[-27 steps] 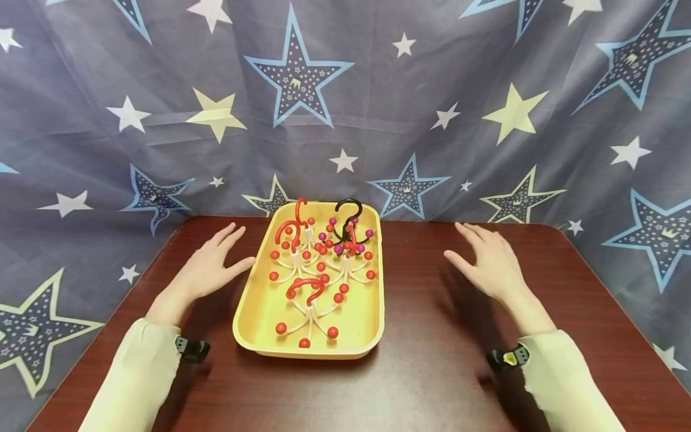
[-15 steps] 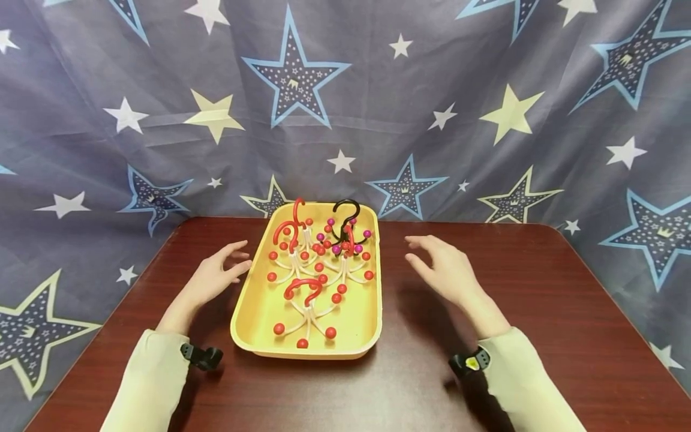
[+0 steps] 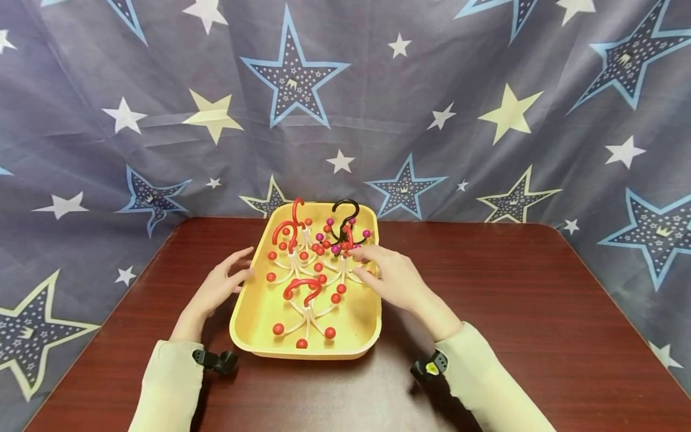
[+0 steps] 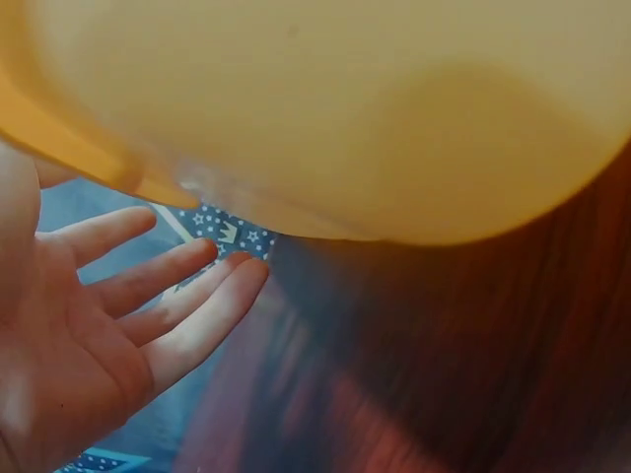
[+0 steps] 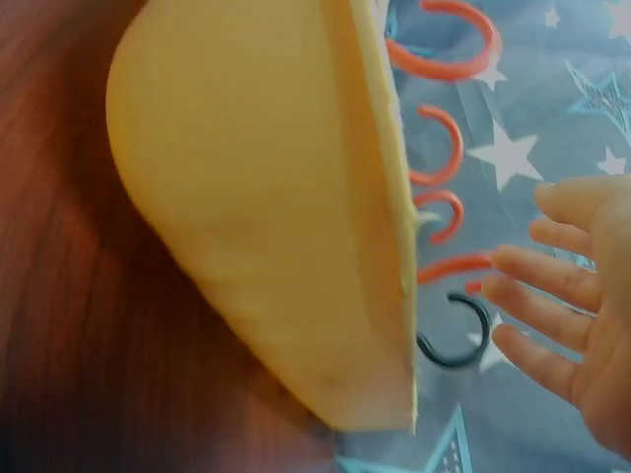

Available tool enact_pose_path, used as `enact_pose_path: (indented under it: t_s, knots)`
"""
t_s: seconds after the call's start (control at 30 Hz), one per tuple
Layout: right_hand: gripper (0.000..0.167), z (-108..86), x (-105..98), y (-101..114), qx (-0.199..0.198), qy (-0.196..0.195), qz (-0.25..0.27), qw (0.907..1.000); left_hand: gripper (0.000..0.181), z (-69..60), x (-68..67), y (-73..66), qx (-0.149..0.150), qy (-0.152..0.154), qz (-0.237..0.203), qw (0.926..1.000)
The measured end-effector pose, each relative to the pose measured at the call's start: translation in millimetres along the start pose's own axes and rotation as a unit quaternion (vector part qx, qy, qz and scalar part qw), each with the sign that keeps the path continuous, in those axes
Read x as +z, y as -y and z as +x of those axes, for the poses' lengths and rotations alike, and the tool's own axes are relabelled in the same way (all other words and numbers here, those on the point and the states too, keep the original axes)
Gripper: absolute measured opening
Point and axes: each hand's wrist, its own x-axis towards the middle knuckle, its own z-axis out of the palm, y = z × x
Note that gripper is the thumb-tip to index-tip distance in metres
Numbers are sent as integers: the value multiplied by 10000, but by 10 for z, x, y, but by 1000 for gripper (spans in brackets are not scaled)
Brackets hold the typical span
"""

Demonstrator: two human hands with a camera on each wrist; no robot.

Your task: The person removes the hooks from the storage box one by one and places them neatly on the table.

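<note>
Holds the right grip (image 3: 396, 279) over the right rim of a yellow tray (image 3: 251, 321), set on a red-brown bench (image 3: 486, 282) before a star-patterned cloth (image 3: 372, 114). Shows fingers loosely extended there, gripping nothing, fingertips close by the hook of the right red-hooked piece (image 3: 344, 260); touching or just apart, impossible to tell. Places the left grip (image 3: 216, 288) beside the left wall of the tray, fingers spread and likewise gripping nothing, contact with the wall unclear.

Also inside the tray: nearest the viewer, a front red-hooked piece (image 3: 308, 312); farther back, a left red-hooked piece (image 3: 294, 258) and a rear red-hooked piece (image 3: 306, 235); just behind the right one, a black-hooked piece (image 3: 343, 230) tipped with purple balls.

Judging by the reach, seems aimed at the right red-hooked piece. To do well, pinch only the red hook, thumb against fingertips, clear of the black hook. Lift straight up and slowly, to ease the ball-tipped arms past close neighbours, likely to snag. Turn slightly if caught, rather than tugging. Steady the tray with the left grip against dragging.
</note>
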Motion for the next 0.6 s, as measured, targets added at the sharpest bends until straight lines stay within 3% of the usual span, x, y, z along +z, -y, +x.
enact_pose_path:
  t_s: [0.33,0.6]
  knots:
    - [37,145,228,284,-401,873,300,9949,56,-36,69,27,-28,88,-929,9956]
    - [30,205,318,410,-665,1175,395,9901,54,-43,101,69,-171,-25,-954,9953]
